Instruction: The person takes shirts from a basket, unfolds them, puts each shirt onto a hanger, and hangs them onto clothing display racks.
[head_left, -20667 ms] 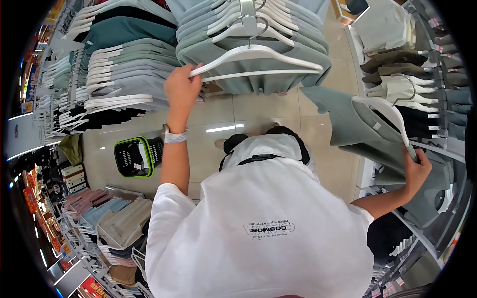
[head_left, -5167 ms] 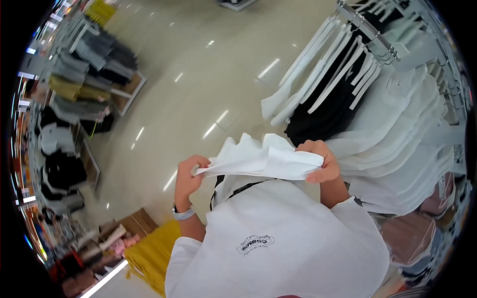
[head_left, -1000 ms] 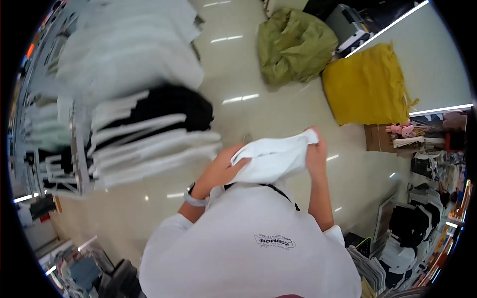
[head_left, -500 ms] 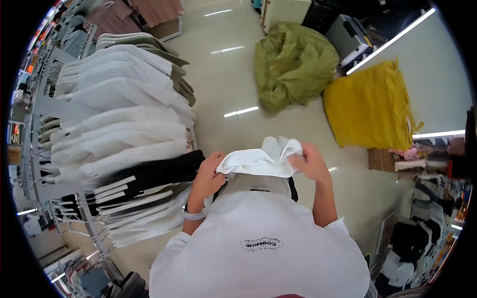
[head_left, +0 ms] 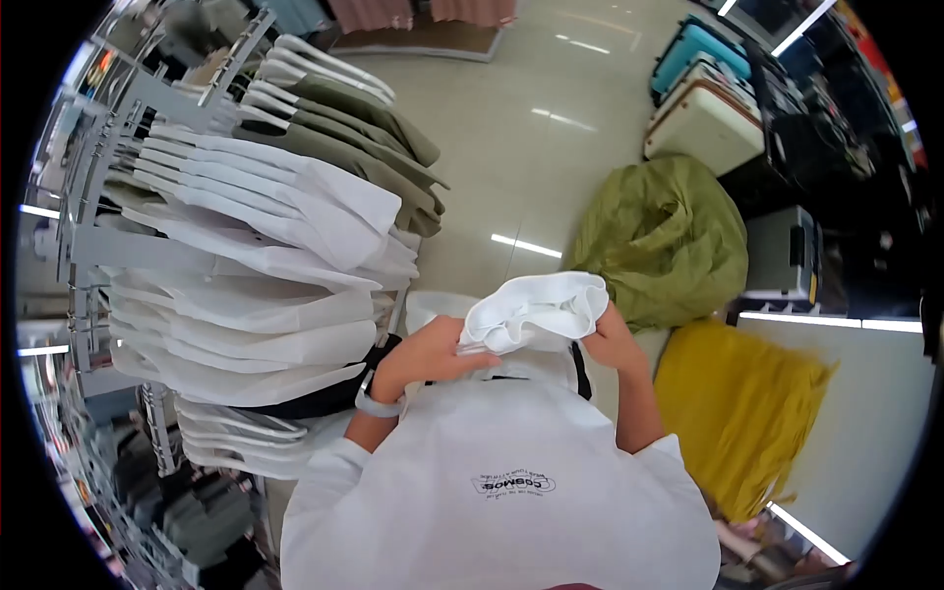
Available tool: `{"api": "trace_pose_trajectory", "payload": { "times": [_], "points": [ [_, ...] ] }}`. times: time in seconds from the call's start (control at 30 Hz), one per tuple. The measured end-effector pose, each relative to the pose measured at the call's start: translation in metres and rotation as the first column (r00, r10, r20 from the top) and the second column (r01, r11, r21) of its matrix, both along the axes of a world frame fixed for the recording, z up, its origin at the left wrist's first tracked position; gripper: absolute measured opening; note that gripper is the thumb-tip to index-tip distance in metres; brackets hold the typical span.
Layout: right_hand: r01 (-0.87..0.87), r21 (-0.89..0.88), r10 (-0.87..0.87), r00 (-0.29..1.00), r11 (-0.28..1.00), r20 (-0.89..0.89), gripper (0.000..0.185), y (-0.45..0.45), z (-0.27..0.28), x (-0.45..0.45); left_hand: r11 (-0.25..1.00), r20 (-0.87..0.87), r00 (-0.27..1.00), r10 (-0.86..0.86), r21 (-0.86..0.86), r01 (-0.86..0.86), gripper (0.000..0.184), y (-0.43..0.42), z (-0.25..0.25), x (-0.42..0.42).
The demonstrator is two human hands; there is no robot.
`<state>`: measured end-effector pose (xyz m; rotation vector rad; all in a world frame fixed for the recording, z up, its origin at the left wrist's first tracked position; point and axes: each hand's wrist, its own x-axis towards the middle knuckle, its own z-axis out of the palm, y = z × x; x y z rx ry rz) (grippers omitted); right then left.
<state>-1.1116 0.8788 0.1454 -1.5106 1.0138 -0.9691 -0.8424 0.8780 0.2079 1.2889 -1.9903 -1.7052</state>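
Observation:
A white garment (head_left: 531, 300) with a gathered, elastic-looking waistband is stretched between my hands in front of my chest. My left hand (head_left: 428, 354) is closed on its left edge, the thumb lying along the near side. My right hand (head_left: 612, 341) grips the opposite edge, its fingertips partly hidden by the cloth. The waistband opening faces up, and the rest of the fabric hangs below, largely out of sight.
To the left, a metal rack (head_left: 147, 241) carries white tops (head_left: 285, 197) and olive garments (head_left: 374, 128) on white hangers. An olive-green bag (head_left: 669, 236) and a yellow bag (head_left: 737, 413) stand at the right. Suitcases (head_left: 703, 118) are behind them.
The view has swung left, so the rack and bags appear lower and further right. My hands still hold the white garment, whose waistband is now spread wider and turned upward.

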Motion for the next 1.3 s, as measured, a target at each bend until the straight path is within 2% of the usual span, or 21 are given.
{"api": "trace_pose_trajectory", "payload": {
  "times": [0.07,0.13,0.17,0.23,0.27,0.33,0.37,0.4,0.43,0.47,0.5,0.53,0.57,0.6,0.73,0.8,0.93,1.0,1.17,1.27,1.3],
  "points": [
    [-0.108,0.147,0.111,0.994,0.983,-0.013,0.025,-0.033,0.000,-0.012,0.998,0.068,0.997,0.021,0.050,-0.024,0.038,-0.017,-0.021,-0.001],
    [-0.107,0.153,0.109,0.994,0.982,-0.005,0.030,-0.065,0.010,-0.019,0.984,0.200,0.969,0.148,-0.123,-0.125,0.034,-0.040,-0.022,-0.001],
    [-0.051,0.146,0.039,0.996,0.988,0.083,0.032,-0.081,0.012,-0.022,0.938,-0.108,0.943,0.314,-0.119,-0.326,0.030,-0.050,-0.013,-0.006],
    [-0.025,0.147,-0.013,0.969,0.989,0.248,0.035,-0.119,0.021,-0.020,0.905,-0.140,0.919,0.369,-0.170,-0.389,0.026,-0.076,-0.024,-0.007],
    [-0.065,0.159,0.025,0.970,0.985,0.240,0.035,-0.136,0.018,-0.016,0.879,-0.170,0.907,0.386,-0.230,-0.417,0.023,-0.091,-0.029,-0.008],
    [0.097,0.343,-0.203,0.935,0.934,0.290,0.040,-0.173,0.013,-0.003,0.857,-0.199,0.874,0.443,-0.192,-0.478,0.016,-0.127,-0.034,-0.028],
    [0.119,0.339,-0.207,0.949,0.933,0.237,0.039,-0.189,0.017,0.008,0.838,-0.323,0.838,0.440,-0.188,-0.513,0.016,-0.146,-0.044,-0.042],
    [0.092,0.333,-0.175,0.958,0.938,0.228,0.039,-0.212,0.015,0.010,0.821,-0.442,0.791,0.422,-0.184,-0.541,0.015,-0.166,-0.051,-0.047],
    [-0.082,0.248,0.025,0.974,0.965,0.224,0.036,-0.236,0.013,0.012,0.914,-0.298,0.911,0.285,-0.203,-0.352,0.020,-0.186,-0.049,-0.041],
    [-0.259,0.162,0.224,0.953,0.952,0.205,0.033,-0.263,0.011,0.014,0.903,-0.307,0.901,0.305,-0.208,-0.376,0.020,-0.208,-0.053,-0.036],
    [-0.089,0.203,0.084,0.996,0.975,0.033,0.031,-0.291,0.014,0.012,0.865,-0.281,0.850,0.446,-0.109,-0.490,0.022,-0.226,-0.054,-0.030],
    [-0.111,0.207,0.109,0.994,0.972,0.024,0.031,-0.321,0.019,0.004,0.804,-0.238,0.782,0.576,-0.006,-0.594,0.023,-0.244,-0.053,-0.024],
    [-0.093,0.209,0.061,0.986,0.974,0.155,0.032,-0.354,0.027,-0.006,0.717,-0.359,0.661,0.659,0.035,-0.696,0.022,-0.263,-0.048,-0.016],
    [-0.081,0.208,0.018,0.958,0.975,0.287,0.034,-0.386,0.033,-0.006,0.692,-0.369,0.634,0.680,0.035,-0.721,0.022,-0.282,-0.042,-0.015],
    [0.029,0.211,-0.092,0.951,0.977,0.296,0.042,-0.459,0.031,0.018,0.774,-0.414,0.725,0.551,-0.071,-0.629,0.022,-0.352,-0.024,-0.014],
    [-0.278,0.176,0.243,0.949,0.944,0.201,0.054,-0.495,0.024,0.020,0.788,-0.192,0.789,0.584,-0.103,-0.608,0.025,-0.381,-0.011,-0.005],
    [-0.486,0.254,0.366,0.840,0.836,0.401,0.055,-0.563,0.016,0.049,0.729,-0.111,0.727,0.678,-0.029,-0.684,0.031,-0.419,-0.002,0.005],
    [-0.560,0.242,0.433,0.795,0.792,0.424,0.051,-0.600,0.016,0.073,0.664,-0.267,0.638,0.722,0.007,-0.748,0.036,-0.436,-0.006,0.012],
    [-0.756,0.174,0.695,0.651,0.632,0.304,0.033,-0.716,0.022,0.127,0.448,-0.315,0.427,0.848,-0.006,-0.894,0.039,-0.507,-0.007,0.032],
    [-0.807,0.254,0.742,0.591,0.534,0.318,0.033,-0.780,0.032,0.148,0.385,-0.304,0.346,0.888,0.076,-0.920,0.039,-0.557,0.000,0.036],
    [-0.825,0.238,0.761,0.565,0.512,0.319,0.033,-0.796,0.040,0.159,0.299,-0.361,0.259,0.896,0.059,-0.952,0.037,-0.573,-0.005,0.036]
  ]
}}
